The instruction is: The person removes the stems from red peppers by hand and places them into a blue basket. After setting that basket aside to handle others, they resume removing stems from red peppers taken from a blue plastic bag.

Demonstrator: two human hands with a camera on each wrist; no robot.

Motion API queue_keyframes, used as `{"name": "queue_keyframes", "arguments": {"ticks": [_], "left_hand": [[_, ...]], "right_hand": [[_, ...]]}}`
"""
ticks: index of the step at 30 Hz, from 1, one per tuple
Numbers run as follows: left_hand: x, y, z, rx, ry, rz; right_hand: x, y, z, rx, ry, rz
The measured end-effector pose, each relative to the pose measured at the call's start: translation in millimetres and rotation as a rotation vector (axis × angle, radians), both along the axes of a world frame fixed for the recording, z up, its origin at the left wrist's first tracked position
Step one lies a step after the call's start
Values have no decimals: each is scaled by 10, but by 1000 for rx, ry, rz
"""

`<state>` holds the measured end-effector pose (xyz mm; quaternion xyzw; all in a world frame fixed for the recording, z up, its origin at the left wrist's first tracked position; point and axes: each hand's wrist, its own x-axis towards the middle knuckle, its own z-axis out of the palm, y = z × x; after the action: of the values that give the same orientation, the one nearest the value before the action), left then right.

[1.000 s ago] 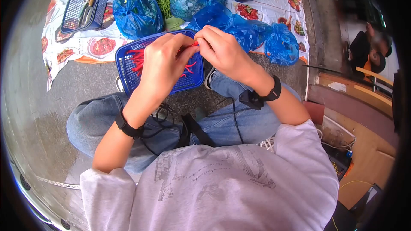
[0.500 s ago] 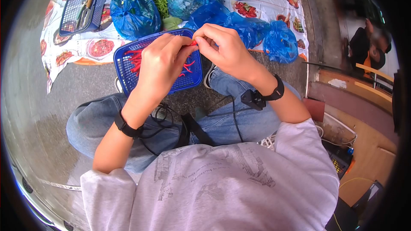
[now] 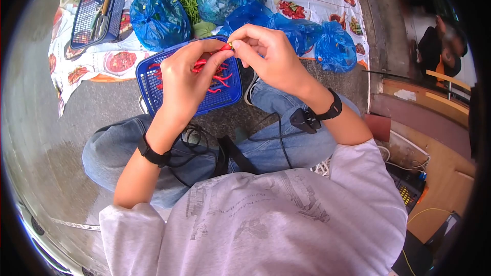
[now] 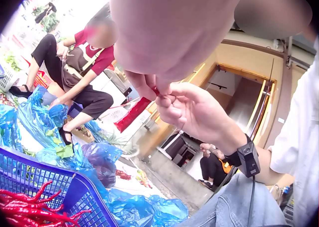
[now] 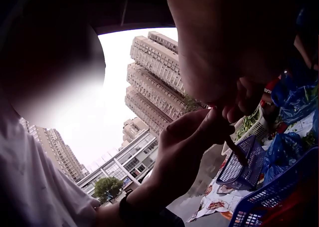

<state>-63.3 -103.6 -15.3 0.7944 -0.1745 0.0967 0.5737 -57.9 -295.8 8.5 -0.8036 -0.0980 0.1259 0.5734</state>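
Observation:
In the head view, a red chili pepper (image 3: 225, 47) is held between both hands over a blue plastic basket (image 3: 232, 101). My left hand (image 3: 183, 74) pinches its red body between thumb and fingers. At its yellow-green stem end, the thumb and forefinger of my right hand (image 3: 271, 61) pinch. More long red chilies (image 3: 221, 78) lie in the basket below, partly hidden by the left hand. The left wrist view shows a heap of these chilies (image 4: 30, 209) and the right hand (image 4: 192, 107) meeting the left at a small red bit.
A printed sheet (image 3: 92, 64) beyond the basket bears several blue plastic bags (image 3: 159, 16), green beans (image 3: 191, 7) and a second basket (image 3: 113, 20) with a knife (image 3: 104, 13). My crossed legs in jeans (image 3: 117, 143) and a black cable (image 3: 280, 133) lie nearer. Another person (image 4: 82, 72) sits across.
The hands stay together over the basket. My left hand has shifted slightly left, showing more of the chili, and the right hand's grip has moved to the stem end.

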Motion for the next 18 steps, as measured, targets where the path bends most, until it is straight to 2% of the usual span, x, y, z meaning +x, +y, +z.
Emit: {"name": "queue_keyframes", "arguments": {"ticks": [3, 6, 9, 11, 13, 14, 15, 16, 17, 18], "left_hand": [[-8, -12, -29, -19, 15, 4], [-7, -6, -56, 31, -20, -11], [3, -3, -86, 49, -36, -57], [2, 4, -73, 37, -32, -85], [-5, 21, -13, 7, 122, -143], [-4, 26, -20, 6, 122, -144], [-1, 33, -31, -107, 248, -191], [4, 35, -37, -220, 373, -236], [11, 31, -26, -221, 372, -237], [23, 26, -6, -333, 460, -266]], "right_hand": [[6, -6, 30, -29, -68, 56], [20, -13, 85, 35, 14, 27], [81, -115, 117, -53, 29, 125], [136, -162, 116, -234, -300, 236], [159, -175, 105, -217, -361, 254], [166, -179, 100, -199, -424, 272], [163, -187, 81, -200, -424, 271], [155, -201, 51, -110, -311, 248], [154, -209, 37, -21, -199, 225], [167, -213, 57, -22, -200, 225]]}}
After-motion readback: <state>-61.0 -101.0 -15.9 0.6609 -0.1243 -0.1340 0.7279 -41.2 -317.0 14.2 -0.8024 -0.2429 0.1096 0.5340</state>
